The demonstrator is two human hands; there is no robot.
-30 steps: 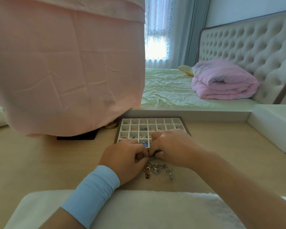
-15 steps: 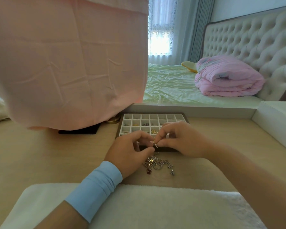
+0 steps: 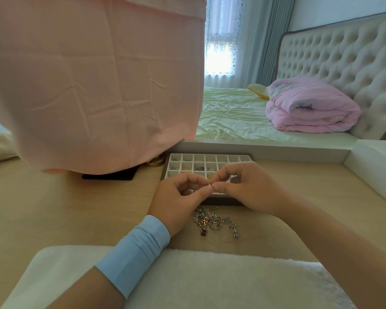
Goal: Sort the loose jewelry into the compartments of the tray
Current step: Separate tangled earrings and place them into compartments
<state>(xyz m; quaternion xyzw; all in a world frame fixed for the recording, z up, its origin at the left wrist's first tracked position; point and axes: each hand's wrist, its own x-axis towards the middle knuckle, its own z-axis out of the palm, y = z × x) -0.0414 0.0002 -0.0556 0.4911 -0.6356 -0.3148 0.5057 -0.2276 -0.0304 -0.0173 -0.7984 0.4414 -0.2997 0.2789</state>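
Note:
A white tray with many small compartments lies on the wooden desk; some cells hold small jewelry. My left hand and my right hand meet above the tray's near edge. Between their fingertips both pinch one small gold-coloured piece of jewelry. A tangled pile of loose jewelry, silver, gold and one red piece, lies on the desk just below my hands. The near rows of the tray are hidden by my hands.
A pink cloth drapes over something at the left, above a black base and a gold lid. A white fluffy mat covers the near edge. A white box stands at the right. A mirror behind shows a bed.
My hands rose from the jewelry pile to above the tray's near edge and now pinch a small piece between them. The view shifted slightly.

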